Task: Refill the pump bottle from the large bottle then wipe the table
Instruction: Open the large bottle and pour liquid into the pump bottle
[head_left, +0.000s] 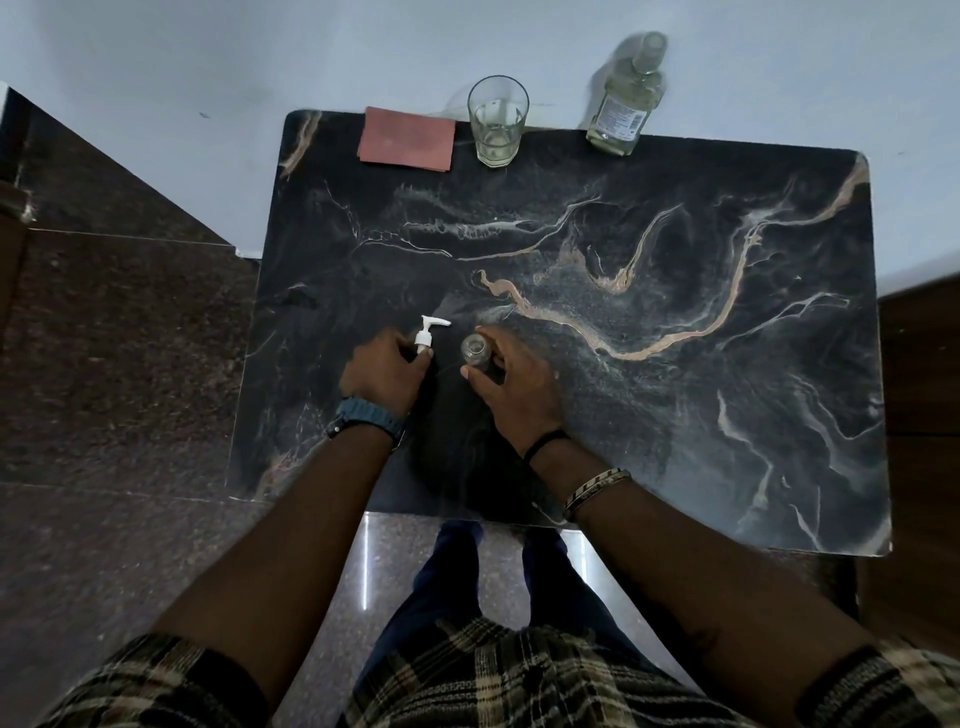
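Gripping hands (384, 366): two; bottles (475, 353): two.

1. One table (675, 415).
2. Two bottles: a large bottle (626, 98) at the table's far edge, a small bottle (475, 351) near its front.
3. One pump (428, 335).
4. One glass (497, 122).
5. One cloth (407, 139).
6. Two hands: left hand (384, 371), right hand (514, 382).
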